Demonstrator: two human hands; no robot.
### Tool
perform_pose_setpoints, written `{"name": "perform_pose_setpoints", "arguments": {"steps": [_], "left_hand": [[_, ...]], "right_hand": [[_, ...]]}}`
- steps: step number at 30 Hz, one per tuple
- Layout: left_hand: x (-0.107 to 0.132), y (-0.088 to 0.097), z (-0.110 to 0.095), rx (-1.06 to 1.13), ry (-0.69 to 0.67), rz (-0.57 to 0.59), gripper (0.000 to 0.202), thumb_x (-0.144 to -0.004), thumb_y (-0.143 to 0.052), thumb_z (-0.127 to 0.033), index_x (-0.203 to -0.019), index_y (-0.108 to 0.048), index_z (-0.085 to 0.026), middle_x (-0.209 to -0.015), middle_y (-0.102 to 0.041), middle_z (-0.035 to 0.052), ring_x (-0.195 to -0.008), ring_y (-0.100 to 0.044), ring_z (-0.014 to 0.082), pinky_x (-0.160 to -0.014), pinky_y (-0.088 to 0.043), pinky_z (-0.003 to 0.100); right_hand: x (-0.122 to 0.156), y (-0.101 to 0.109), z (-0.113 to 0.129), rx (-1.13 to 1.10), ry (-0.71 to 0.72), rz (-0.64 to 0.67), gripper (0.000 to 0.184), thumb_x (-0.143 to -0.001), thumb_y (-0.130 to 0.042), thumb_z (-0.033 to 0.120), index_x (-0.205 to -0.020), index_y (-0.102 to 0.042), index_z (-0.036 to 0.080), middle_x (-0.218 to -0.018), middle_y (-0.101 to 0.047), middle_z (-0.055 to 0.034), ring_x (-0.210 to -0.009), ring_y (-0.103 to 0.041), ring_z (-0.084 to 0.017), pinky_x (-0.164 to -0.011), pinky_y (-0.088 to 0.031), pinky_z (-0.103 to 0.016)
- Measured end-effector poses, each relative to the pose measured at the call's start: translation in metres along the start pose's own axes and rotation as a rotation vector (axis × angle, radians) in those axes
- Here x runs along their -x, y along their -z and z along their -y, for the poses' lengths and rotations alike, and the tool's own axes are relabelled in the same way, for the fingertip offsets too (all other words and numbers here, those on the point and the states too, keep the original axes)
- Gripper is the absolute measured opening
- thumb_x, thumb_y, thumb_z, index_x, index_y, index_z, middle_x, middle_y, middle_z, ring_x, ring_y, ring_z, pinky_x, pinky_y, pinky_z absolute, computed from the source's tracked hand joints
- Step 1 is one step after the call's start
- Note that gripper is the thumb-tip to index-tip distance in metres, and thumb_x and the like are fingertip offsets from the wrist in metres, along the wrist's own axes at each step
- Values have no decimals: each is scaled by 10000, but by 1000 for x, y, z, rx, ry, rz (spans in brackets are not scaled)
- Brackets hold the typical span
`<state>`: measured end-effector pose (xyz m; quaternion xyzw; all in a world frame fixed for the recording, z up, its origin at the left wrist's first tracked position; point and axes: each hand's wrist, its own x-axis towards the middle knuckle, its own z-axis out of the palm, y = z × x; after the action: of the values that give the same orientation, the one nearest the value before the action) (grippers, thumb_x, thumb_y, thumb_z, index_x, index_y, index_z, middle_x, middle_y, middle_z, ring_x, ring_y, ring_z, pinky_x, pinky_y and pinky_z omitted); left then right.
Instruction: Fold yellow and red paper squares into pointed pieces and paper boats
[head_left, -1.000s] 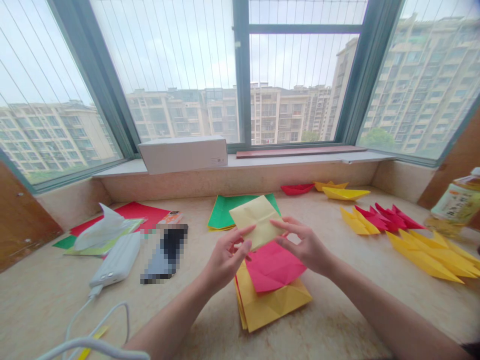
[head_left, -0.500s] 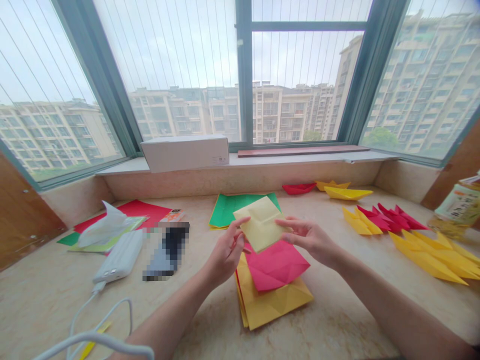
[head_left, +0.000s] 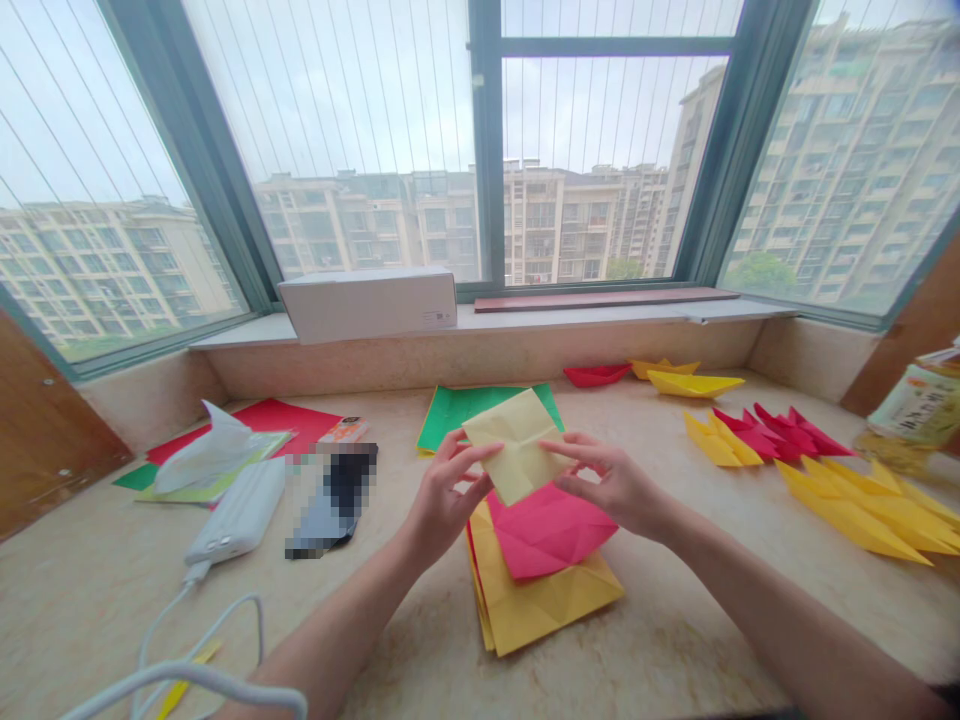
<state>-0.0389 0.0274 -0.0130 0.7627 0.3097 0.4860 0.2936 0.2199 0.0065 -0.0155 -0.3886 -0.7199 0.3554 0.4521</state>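
A pale yellow folded paper square (head_left: 516, 443) is held up in the air between both hands. My left hand (head_left: 444, 498) pinches its left edge with thumb and fingers. My right hand (head_left: 611, 485) grips its right edge the same way. Directly below lies a creased pink sheet (head_left: 551, 532) on a stack of darker yellow sheets (head_left: 541, 603) on the stone ledge. A green sheet (head_left: 456, 412) lies flat just behind the held paper.
Folded yellow boats (head_left: 862, 508) and red folded pieces (head_left: 776, 435) lie at the right, more boats (head_left: 690, 383) farther back. A bottle (head_left: 916, 410) stands at the far right. At the left are a power bank (head_left: 238, 512) with cable, a tissue (head_left: 204, 458), red paper (head_left: 270, 422) and a white box (head_left: 369, 304).
The pale yellow paper has shifted slightly in my hands; my fingers have readjusted their pinch on its edges. Nothing else has moved.
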Motion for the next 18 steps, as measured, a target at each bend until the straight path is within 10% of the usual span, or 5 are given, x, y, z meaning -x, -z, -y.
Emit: {"name": "perform_pose_setpoints", "arguments": {"steps": [9, 18], "left_hand": [[-1, 1, 1, -16, 18, -51, 379, -903, -642, -360, -1275, -646, -285, -1026, -514, 57, -921, -568, 160, -627, -576, 198], [0, 0, 3, 96, 45, 90, 372, -942, -557, -428, -1276, -660, -301, -1302, -487, 124, -1155, -547, 260, -757, -613, 305]], "right_hand": [[-1, -3, -6, 68, 195, -43, 345, -975, -554, 355, -1310, -637, 333, -1344, -588, -75, -1244, -556, -236, -1080, -440, -405], [0, 2, 1, -39, 174, -26, 326, -981, -527, 439, -1224, -683, 288, -1273, -622, -84, -1152, -610, -240, -969, -520, -382]]}}
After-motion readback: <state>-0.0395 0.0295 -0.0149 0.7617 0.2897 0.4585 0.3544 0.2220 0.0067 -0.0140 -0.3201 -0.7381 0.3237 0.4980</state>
